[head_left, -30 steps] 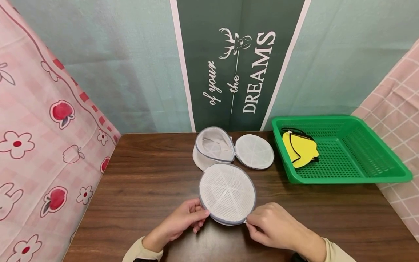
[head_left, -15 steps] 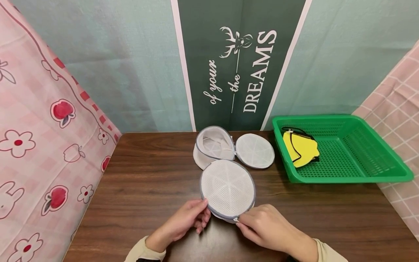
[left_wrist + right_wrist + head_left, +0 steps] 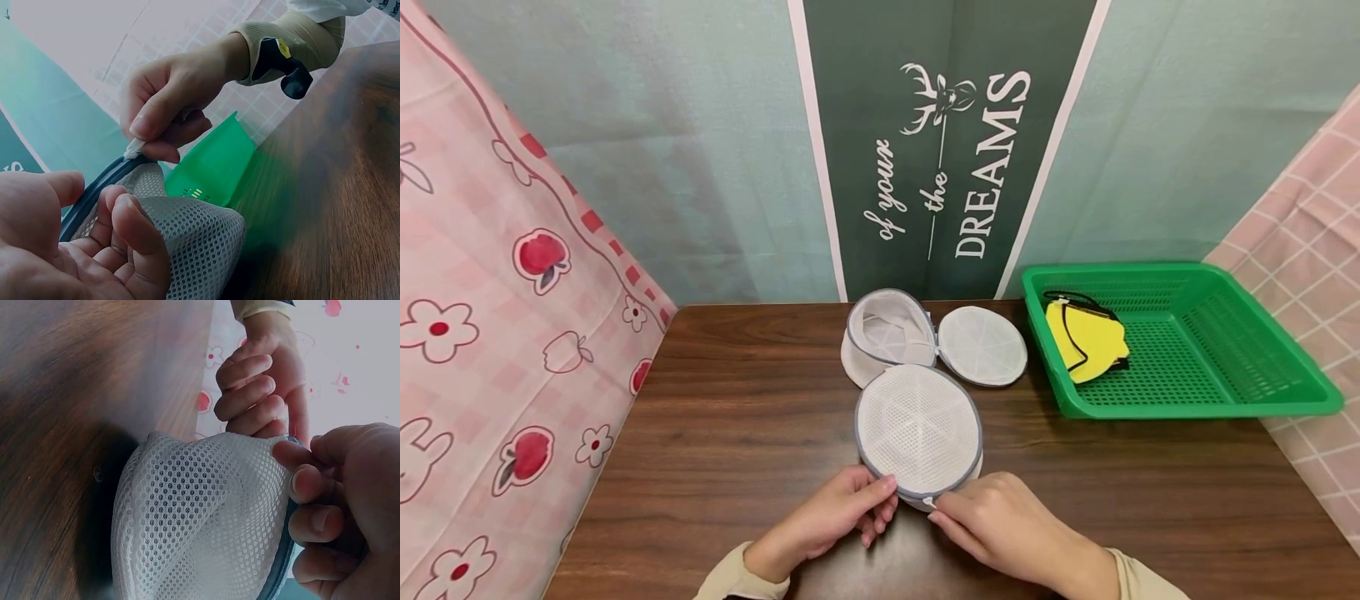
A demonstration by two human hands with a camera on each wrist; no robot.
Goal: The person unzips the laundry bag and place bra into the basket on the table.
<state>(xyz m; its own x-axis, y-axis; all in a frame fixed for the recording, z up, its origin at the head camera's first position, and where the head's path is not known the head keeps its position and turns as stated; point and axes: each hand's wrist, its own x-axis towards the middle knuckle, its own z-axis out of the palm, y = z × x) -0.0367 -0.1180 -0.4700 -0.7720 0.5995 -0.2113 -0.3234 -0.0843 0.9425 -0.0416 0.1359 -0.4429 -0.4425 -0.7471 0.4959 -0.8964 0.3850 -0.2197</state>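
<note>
A round white mesh laundry bag [image 3: 919, 429] with a grey zipper edge stands near the middle of the wooden table, its lid facing up. My left hand [image 3: 853, 510] pinches its front left rim, thumb on top and fingers curled below. Just to the right, my right hand [image 3: 1000, 525] pinches the white zipper pull [image 3: 134, 149] at the front of the rim. The right wrist view shows the bag's bulging mesh side [image 3: 200, 506] and the dark zipper track [image 3: 284, 550] beside the right fingers.
Behind it a second mesh bag [image 3: 859, 360] stands unzipped, its round lid [image 3: 982, 346] folded out to the right. A green plastic basket [image 3: 1195, 411] at the back right holds a yellow item with black trim [image 3: 1093, 340]. Printed cloths hang around the table [image 3: 737, 400].
My right hand has drawn the zipper pull leftward along the front rim. My left hand has shifted slightly right, so the two hands are closer together.
</note>
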